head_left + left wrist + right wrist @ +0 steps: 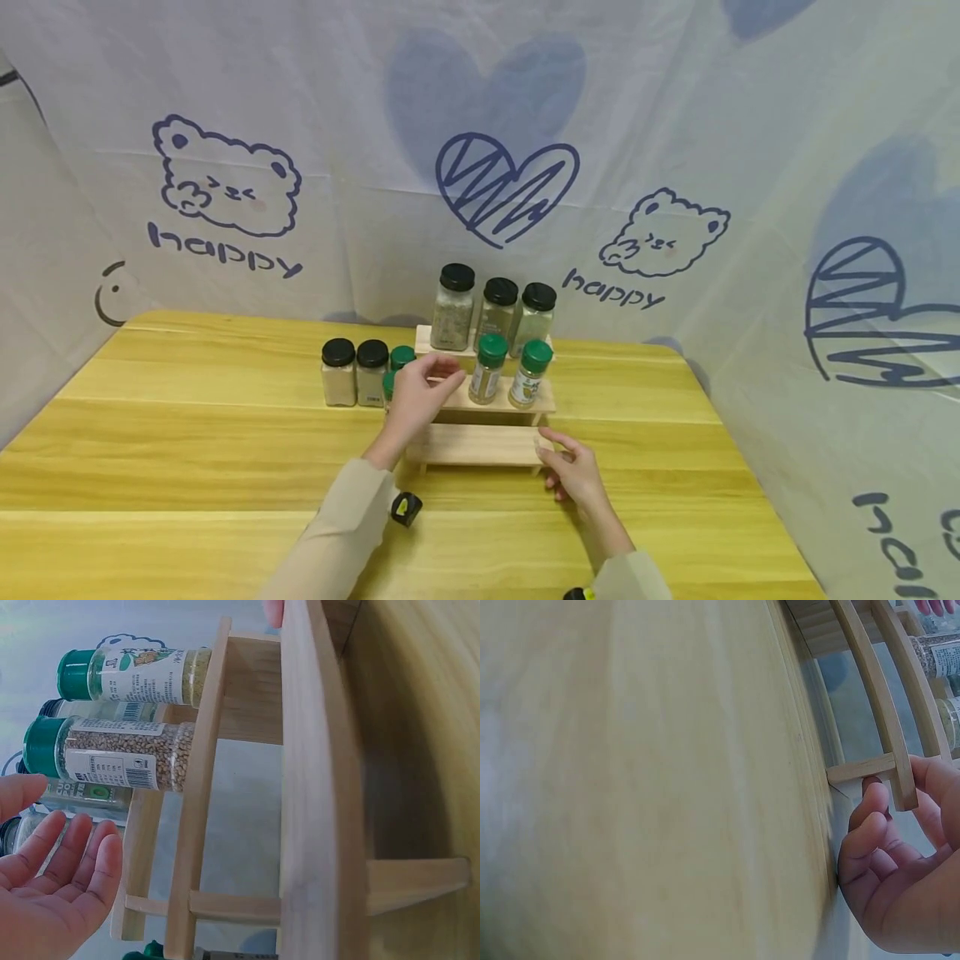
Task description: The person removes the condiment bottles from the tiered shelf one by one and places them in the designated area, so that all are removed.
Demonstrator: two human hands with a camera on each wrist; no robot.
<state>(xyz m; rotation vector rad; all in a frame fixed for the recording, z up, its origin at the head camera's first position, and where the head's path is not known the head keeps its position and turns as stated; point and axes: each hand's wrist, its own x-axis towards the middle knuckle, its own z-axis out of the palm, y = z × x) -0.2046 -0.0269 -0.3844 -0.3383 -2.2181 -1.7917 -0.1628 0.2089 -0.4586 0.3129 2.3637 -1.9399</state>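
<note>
A wooden tiered rack (480,443) stands on the table. Its middle step holds two green-capped spice jars, one with brown grains (124,754) and one with yellowish contents (150,676). My left hand (422,398) is just left of the brown-grain jar, fingers loosely bent and apart, holding nothing. At the right end of the lowest step, my right hand (576,472) pinches the board, with thumb and fingers on either side of it in the right wrist view. Three taller black-capped jars (452,312) occupy the top step.
Left of the rack stand two black-capped jars (339,375) and two green-capped jars (402,357), partly hidden by my left hand. A printed cloth (360,150) hangs behind the wooden table (187,433).
</note>
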